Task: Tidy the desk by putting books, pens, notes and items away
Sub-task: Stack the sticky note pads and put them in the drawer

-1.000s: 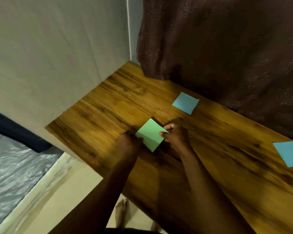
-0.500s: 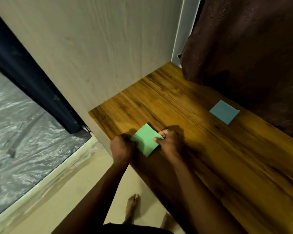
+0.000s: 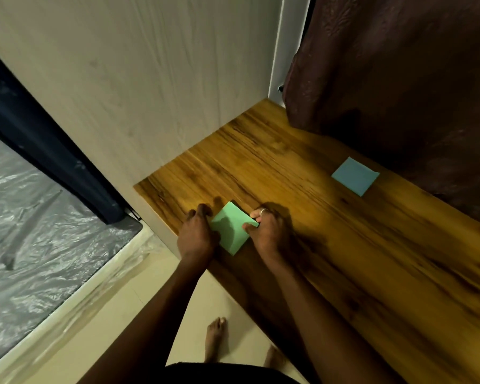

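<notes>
Wooden counter point(image 3: 344, 245), left end by the wall: my left grip point(image 3: 196, 234) and right grip point(image 3: 266, 234) each pinch a side corner of the green note point(image 3: 232, 228). It is squarish with no clear long axis, turned diamond-wise, one corner pointing away.

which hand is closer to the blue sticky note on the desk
Right. The right hand pinches the green note pad at its right corner, the side facing the blue sticky note, which lies apart by the curtain. The left hand holds the pad's left edge, farther away.

No text, label or number can be read on anything here.
</notes>
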